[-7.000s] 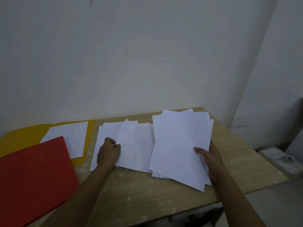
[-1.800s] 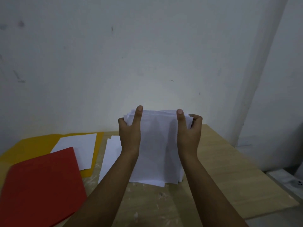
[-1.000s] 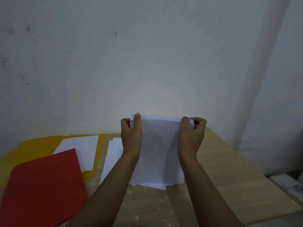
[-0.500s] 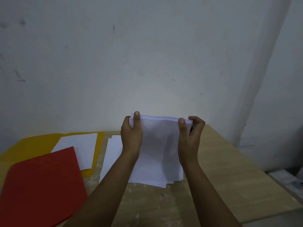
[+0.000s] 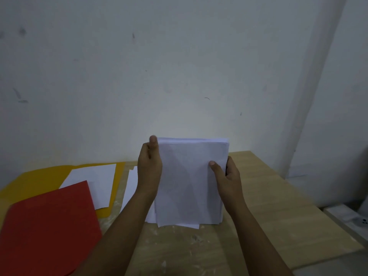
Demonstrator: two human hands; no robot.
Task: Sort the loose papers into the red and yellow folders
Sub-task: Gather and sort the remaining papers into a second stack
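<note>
The left hand (image 5: 149, 170) grips the left edge of an upright stack of white papers (image 5: 191, 182), its thumb raised along the upper left corner and its fingers curled behind the sheets. The right hand (image 5: 227, 176) grips the right edge lower down, thumb pressed on the front face, fingers wrapped behind. The stack stands on its bottom edge on the wooden table (image 5: 278, 206), held between the two hands; the lower edges of the sheets are uneven, several corners jutting out at the base. Both forearms enter from 6 o'clock.

At 9 o'clock from the stack, partly hidden by the left forearm, further loose white sheets (image 5: 131, 186) lie flat on the table. Beyond these, also at 9 o'clock, the yellow folder (image 5: 39, 176) lies open and flat, with a single white sheet (image 5: 95, 182) resting on its right half. At 8 o'clock from the stack the red folder (image 5: 49, 232) lies closed, overlapping the near part of the yellow folder and covering the lower left corner of the single sheet.

A plain pale wall (image 5: 179, 66) rises behind the table at 12 o'clock. At 4 o'clock, off the table's right edge, a pale object (image 5: 348, 216) sits lower down; what it is cannot be told.
</note>
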